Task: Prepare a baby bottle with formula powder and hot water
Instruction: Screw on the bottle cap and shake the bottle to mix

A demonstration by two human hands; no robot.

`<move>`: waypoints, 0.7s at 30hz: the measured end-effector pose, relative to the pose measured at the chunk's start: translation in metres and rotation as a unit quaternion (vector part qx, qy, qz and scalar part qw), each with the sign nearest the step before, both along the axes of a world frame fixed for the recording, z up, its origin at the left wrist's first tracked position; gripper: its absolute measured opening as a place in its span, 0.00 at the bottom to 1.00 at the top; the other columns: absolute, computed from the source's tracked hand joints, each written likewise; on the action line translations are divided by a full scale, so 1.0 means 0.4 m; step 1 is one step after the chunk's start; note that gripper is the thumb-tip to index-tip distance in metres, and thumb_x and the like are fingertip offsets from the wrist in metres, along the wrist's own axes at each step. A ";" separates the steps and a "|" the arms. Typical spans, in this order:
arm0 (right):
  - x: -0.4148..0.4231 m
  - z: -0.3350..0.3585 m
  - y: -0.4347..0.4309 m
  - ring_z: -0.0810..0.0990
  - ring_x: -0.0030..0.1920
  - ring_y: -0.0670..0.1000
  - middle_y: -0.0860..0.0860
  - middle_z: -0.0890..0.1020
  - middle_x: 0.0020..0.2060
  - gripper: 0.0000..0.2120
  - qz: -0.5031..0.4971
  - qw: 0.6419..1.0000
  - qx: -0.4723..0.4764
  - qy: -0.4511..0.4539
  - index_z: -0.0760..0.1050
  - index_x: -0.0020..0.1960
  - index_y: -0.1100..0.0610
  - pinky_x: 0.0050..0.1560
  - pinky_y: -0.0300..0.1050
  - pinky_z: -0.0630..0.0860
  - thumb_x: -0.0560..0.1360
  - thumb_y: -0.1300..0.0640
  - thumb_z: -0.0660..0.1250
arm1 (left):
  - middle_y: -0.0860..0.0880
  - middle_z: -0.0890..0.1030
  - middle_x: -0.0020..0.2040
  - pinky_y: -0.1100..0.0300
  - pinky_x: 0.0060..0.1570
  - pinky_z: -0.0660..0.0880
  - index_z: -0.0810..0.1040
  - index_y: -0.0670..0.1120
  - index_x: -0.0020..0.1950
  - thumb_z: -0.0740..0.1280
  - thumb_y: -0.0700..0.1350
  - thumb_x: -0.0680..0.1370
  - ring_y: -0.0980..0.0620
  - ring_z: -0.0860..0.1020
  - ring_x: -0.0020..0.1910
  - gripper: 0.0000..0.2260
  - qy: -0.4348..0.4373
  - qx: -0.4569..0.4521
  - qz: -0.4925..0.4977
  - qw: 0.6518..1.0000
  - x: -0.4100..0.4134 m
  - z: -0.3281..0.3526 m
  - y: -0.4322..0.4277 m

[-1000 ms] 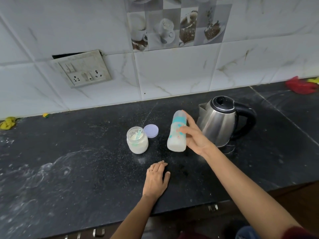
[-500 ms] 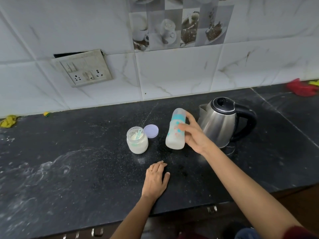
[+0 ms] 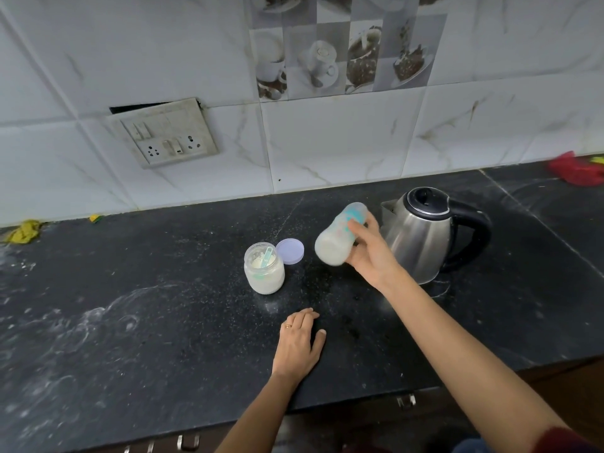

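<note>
Well to the left of the grip stands the small clear glass jar of white formula powder [image 3: 264,273]. It's open, with a pale green plastic scoop [image 3: 268,255] stuck in it. The round lilac plastic lid [image 3: 290,251] lies flat just behind the jar.

Nearer us, below the grip, the left hand [image 3: 299,346] rests flat on the counter. Its fingers are relaxed and it holds nothing.

Now the action. The right hand [image 3: 369,253] is wrapped round the clear baby bottle with turquoise print [image 3: 338,238], fingers across the middle of the barrel. The bottle is off the counter and tipped over, base toward the jar, top pointing away at the kettle. There's milky white in the lower half, so to me this looks like the mixing shake, late in the job.

It's blurred, and I can't tell whether the top is screwed tight. That's what I'd check first, because a loose collar and hot liquid go badly together. Short wrist swirls and a firm hold would serve. Mind the brushed steel electric kettle with the black handle [image 3: 421,237] too. It sits right behind the knuckles, spout toward the bottle's top.

On to the surface, a black speckled stone counter [image 3: 130,322]. It's smeared with white dust far to the left of the grip and speckled pale underneath it.

Far left against the wall lies a crumpled yellow cloth [image 3: 24,231]. Above that, a grubby white switch-and-socket plate [image 3: 165,134] hangs askew on white marbled tiles. Far right of the grip, there's a red cloth [image 3: 575,168].
</note>
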State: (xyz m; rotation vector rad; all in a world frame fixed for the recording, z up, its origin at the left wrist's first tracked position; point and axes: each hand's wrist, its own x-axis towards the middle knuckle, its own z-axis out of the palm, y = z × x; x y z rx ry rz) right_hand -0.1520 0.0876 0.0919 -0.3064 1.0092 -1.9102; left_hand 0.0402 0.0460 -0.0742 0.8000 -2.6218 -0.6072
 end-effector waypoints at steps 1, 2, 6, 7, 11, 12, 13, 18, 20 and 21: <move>0.003 -0.001 0.007 0.81 0.55 0.55 0.56 0.76 0.59 0.30 0.047 0.998 0.012 0.050 0.62 0.73 0.47 0.49 0.57 0.82 0.75 0.65 0.67 | 0.53 0.73 0.67 0.59 0.66 0.63 0.73 0.49 0.65 0.56 0.55 0.80 0.55 0.68 0.66 0.18 0.000 -0.001 0.001 1.000 0.000 -0.001 -0.001; 0.008 -0.002 0.012 0.81 0.55 0.56 0.56 0.77 0.58 0.31 0.083 0.992 0.023 0.094 0.63 0.71 0.46 0.50 0.58 0.82 0.74 0.65 0.68 | 0.53 0.73 0.66 0.60 0.66 0.63 0.73 0.49 0.65 0.56 0.55 0.80 0.55 0.68 0.66 0.17 0.001 -0.002 0.001 1.000 0.000 -0.003 -0.003; 0.004 0.004 0.002 0.80 0.55 0.55 0.56 0.76 0.59 0.30 -0.011 1.000 -0.018 0.017 0.60 0.74 0.49 0.50 0.57 0.82 0.75 0.64 0.66 | 0.53 0.73 0.66 0.60 0.65 0.62 0.73 0.50 0.64 0.58 0.54 0.80 0.55 0.68 0.65 0.16 0.004 0.000 0.000 1.000 -0.001 -0.003 -0.003; 0.004 0.006 0.001 0.80 0.55 0.55 0.55 0.76 0.59 0.31 -0.013 1.000 -0.029 -0.002 0.60 0.74 0.49 0.49 0.56 0.82 0.75 0.63 0.66 | 0.53 0.73 0.66 0.60 0.65 0.63 0.73 0.50 0.64 0.57 0.55 0.80 0.55 0.68 0.65 0.16 0.005 0.000 0.000 1.000 -0.001 -0.003 -0.002; 0.010 0.017 0.011 0.81 0.53 0.55 0.56 0.77 0.56 0.34 0.058 0.994 -0.008 0.097 0.62 0.71 0.46 0.47 0.54 0.82 0.71 0.66 0.70 | 0.53 0.73 0.66 0.61 0.64 0.62 0.73 0.50 0.63 0.56 0.55 0.79 0.55 0.68 0.65 0.17 0.010 0.001 0.001 1.000 0.000 -0.006 -0.003; 0.004 0.021 0.008 0.81 0.53 0.54 0.55 0.76 0.56 0.34 0.032 0.995 -0.018 0.091 0.61 0.72 0.46 0.47 0.55 0.82 0.73 0.66 0.69 | 0.53 0.73 0.66 0.61 0.64 0.62 0.73 0.50 0.63 0.56 0.55 0.79 0.55 0.68 0.64 0.16 0.010 0.001 0.001 1.000 0.000 -0.007 -0.003; -0.002 0.026 0.004 0.81 0.53 0.54 0.55 0.76 0.57 0.33 -0.003 0.997 -0.034 0.065 0.59 0.73 0.46 0.48 0.56 0.82 0.75 0.67 0.67 | 0.53 0.73 0.65 0.61 0.65 0.62 0.73 0.50 0.63 0.56 0.55 0.79 0.55 0.69 0.64 0.17 0.009 0.001 0.000 1.000 0.000 -0.007 -0.003; -0.022 0.053 0.016 0.81 0.52 0.53 0.53 0.78 0.55 0.33 0.082 0.987 -0.049 0.127 0.62 0.71 0.44 0.50 0.56 0.81 0.72 0.64 0.69 | 0.54 0.73 0.65 0.61 0.65 0.62 0.73 0.50 0.63 0.57 0.55 0.80 0.55 0.69 0.64 0.16 0.012 0.002 0.002 1.000 0.001 -0.009 -0.004; -0.028 0.060 0.017 0.81 0.52 0.53 0.53 0.78 0.54 0.33 0.065 0.985 -0.062 0.147 0.62 0.71 0.45 0.50 0.55 0.81 0.72 0.65 0.68 | 0.54 0.73 0.65 0.61 0.64 0.62 0.73 0.50 0.63 0.58 0.54 0.80 0.55 0.69 0.64 0.15 0.013 0.003 0.003 1.000 -0.001 -0.009 -0.004; -0.031 0.064 0.011 0.81 0.53 0.53 0.53 0.77 0.55 0.32 0.021 0.990 -0.071 0.117 0.62 0.72 0.46 0.50 0.55 0.82 0.73 0.66 0.67 | 0.54 0.73 0.65 0.61 0.64 0.62 0.73 0.50 0.63 0.59 0.54 0.80 0.55 0.69 0.64 0.15 0.013 0.002 0.003 1.000 -0.002 -0.008 -0.004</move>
